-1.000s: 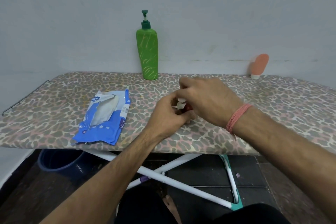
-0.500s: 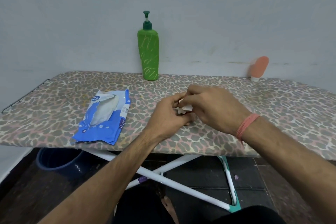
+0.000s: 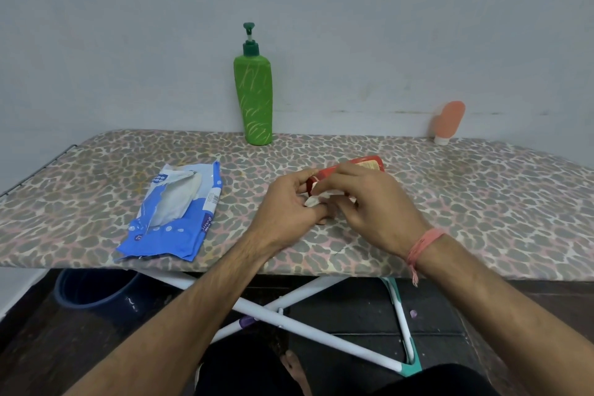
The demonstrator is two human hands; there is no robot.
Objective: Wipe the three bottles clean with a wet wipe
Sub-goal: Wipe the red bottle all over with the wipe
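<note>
Over the leopard-print ironing board (image 3: pixel 96 170), which serves as the worktop here, both hands meet in the middle. The left hand (image 3: pixel 286 206) has its fingers curled round the near end of a red bottle (image 3: pixel 353 165), which lies on its side and points away toward the far right. The right hand (image 3: pixel 369 202) comes in from the other side, its fingertips pinching a small white wet wipe (image 3: pixel 316 198) against that same end of the bottle. A pink thread band (image 3: pixel 424 243) circles the right wrist.

Well to the left of the left hand lies a blue wet-wipe pack (image 3: pixel 173 219), flat on the worktop with its flap torn open. Beyond the hands, standing upright by the wall, is a tall green pump bottle (image 3: pixel 254 96). Far off past the right hand, toward the back right, a small peach-coloured tube (image 3: pixel 448 120) leans cap-down against the wall.

Below the left forearm, under the board, sits a dark blue bucket (image 3: pixel 93 289), and the board's white crossed legs (image 3: pixel 289 312) spread under both arms.
</note>
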